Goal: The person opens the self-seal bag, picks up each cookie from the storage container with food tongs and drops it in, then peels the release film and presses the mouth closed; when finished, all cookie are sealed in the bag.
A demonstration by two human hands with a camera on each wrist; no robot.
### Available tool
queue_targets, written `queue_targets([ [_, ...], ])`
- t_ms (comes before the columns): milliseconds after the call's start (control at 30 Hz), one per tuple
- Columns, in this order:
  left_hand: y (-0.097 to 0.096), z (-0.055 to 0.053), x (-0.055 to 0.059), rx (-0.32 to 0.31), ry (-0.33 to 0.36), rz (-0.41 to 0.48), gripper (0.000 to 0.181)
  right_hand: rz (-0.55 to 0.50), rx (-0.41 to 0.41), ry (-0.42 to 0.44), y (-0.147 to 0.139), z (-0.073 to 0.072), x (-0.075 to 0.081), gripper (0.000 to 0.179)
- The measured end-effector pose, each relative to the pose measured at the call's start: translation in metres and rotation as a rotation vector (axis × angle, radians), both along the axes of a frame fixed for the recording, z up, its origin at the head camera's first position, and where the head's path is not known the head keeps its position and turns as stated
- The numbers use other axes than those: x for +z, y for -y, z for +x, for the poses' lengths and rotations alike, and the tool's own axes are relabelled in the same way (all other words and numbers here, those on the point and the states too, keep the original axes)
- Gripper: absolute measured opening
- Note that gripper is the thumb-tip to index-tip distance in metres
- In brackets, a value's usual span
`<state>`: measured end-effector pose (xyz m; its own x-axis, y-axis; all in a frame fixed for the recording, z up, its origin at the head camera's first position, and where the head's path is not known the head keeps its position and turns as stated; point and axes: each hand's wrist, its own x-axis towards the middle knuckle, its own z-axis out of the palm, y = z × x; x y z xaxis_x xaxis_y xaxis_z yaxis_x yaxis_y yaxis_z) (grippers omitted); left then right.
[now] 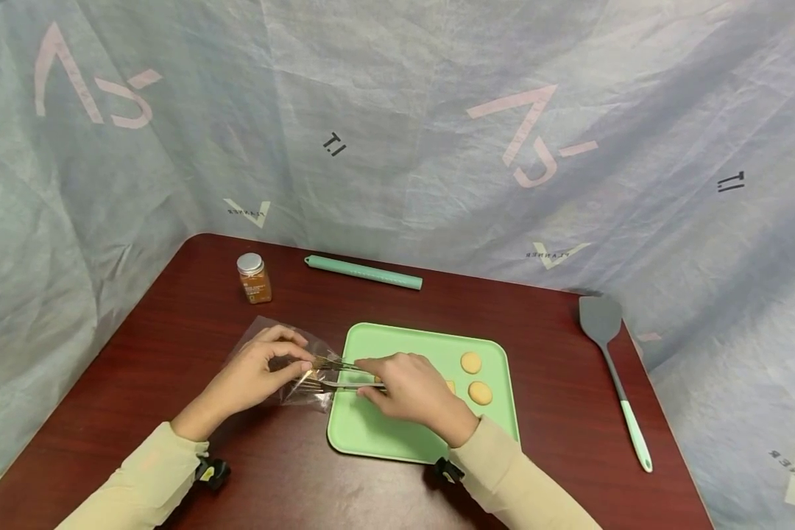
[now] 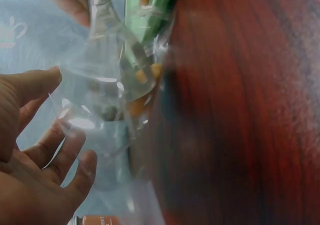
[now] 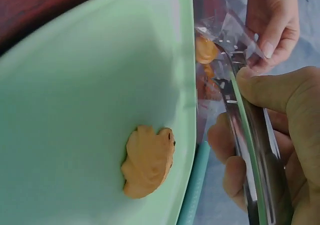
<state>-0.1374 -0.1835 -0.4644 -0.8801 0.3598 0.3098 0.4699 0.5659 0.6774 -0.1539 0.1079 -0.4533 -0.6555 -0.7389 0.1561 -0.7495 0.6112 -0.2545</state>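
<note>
My left hand holds the edge of a clear plastic bag at the tray's left side, thumb and fingers spread around its mouth. Metal tongs are gripped in my right hand, over the left part of a light green tray. Their tips reach into the bag, beside an orange-brown cookie and smaller pieces. A shaped cookie lies on the tray, mostly hidden by my right hand in the head view. Two round cookies sit toward the tray's right side.
Behind the bag stands a jar of orange-brown contents with a silver lid. A green rod lies along the back of the dark red table. A grey spatula lies at the right edge. Grey printed cloth hangs behind.
</note>
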Motion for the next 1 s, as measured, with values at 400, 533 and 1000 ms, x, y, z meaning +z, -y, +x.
queue_targets([
  [400, 0.000, 0.002, 0.003, 0.028, -0.022, -0.033, 0.012, -0.071, -0.021, 0.022, 0.007, -0.001, -0.001, 0.039],
  [533, -0.002, 0.003, 0.004, 0.016, -0.026, -0.022, 0.011, -0.061, -0.034, 0.038, 0.010, -0.002, 0.000, 0.039],
  [1000, 0.011, 0.000, -0.010, 0.061, 0.039, -0.045, 0.010, -0.010, -0.093, 0.071, 0.007, 0.000, 0.001, 0.042],
])
